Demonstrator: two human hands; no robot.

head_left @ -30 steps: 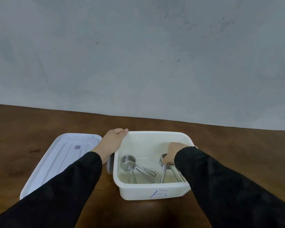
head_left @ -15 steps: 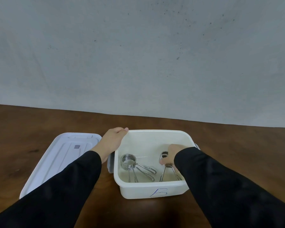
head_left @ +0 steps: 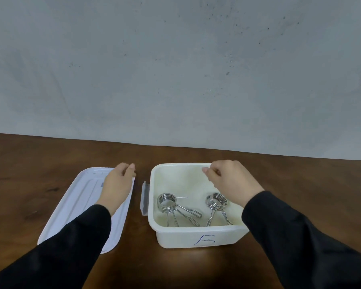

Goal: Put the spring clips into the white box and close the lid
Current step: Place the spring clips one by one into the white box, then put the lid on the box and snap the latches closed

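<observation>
The white box, marked with a blue letter on its front, stands open on the table. Two metal spring clips lie inside: one at the left and one at the right. My right hand hovers over the box's far right part with loosely curled fingers and holds nothing. The white lid lies flat to the left of the box. My left hand rests on the lid's far right corner, fingers curled over its edge.
A grey latch sticks out from the box's left wall, between box and lid. The dark wooden table runs back to a grey wall. My black sleeves cover the near table.
My right hand let go of the right clip and rose out of the box. My left hand left the box's far left rim and moved left onto the lid's corner.
</observation>
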